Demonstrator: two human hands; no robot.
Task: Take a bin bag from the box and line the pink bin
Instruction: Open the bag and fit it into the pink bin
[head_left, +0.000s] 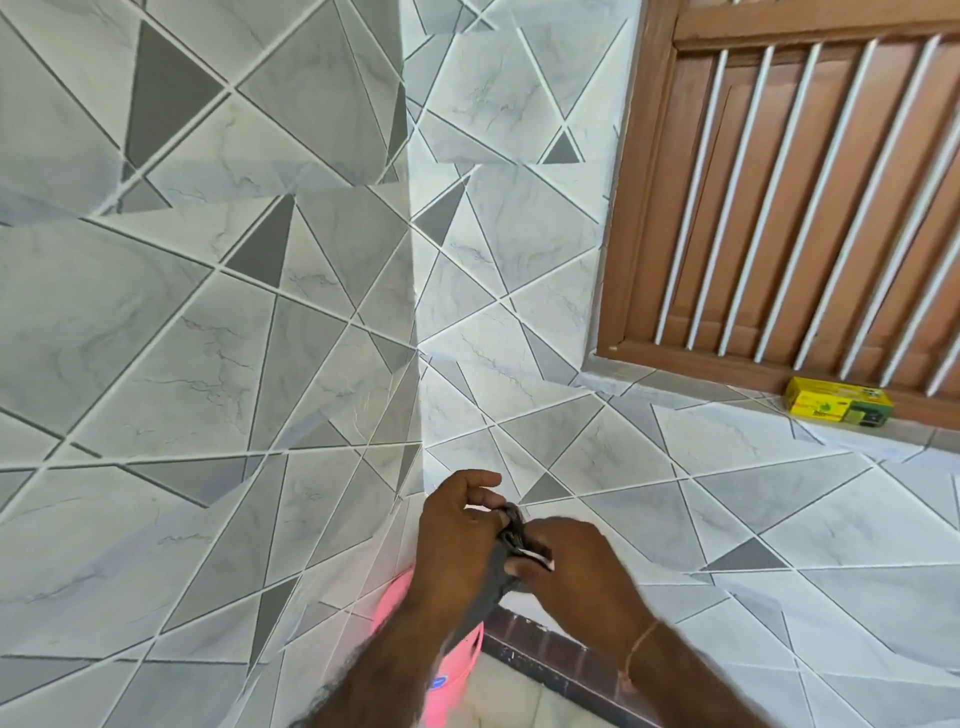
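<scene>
A dark grey bin bag (498, 571), still folded into a narrow strip, hangs between my two hands low in the middle of the view. My left hand (457, 535) pinches its top end, and my right hand (571, 566) grips it just beside, fingers closed on the plastic. The pink bin (452, 675) stands on the floor in the corner below, mostly hidden behind my left forearm. A yellow and green box (839, 402) lies on the window ledge at the right, well away from both hands.
Grey and white tiled walls (260, 364) meet in a corner straight ahead. A brown wooden window (805, 182) with white bars fills the upper right. A dark brick skirting (545, 649) runs along the floor by the bin.
</scene>
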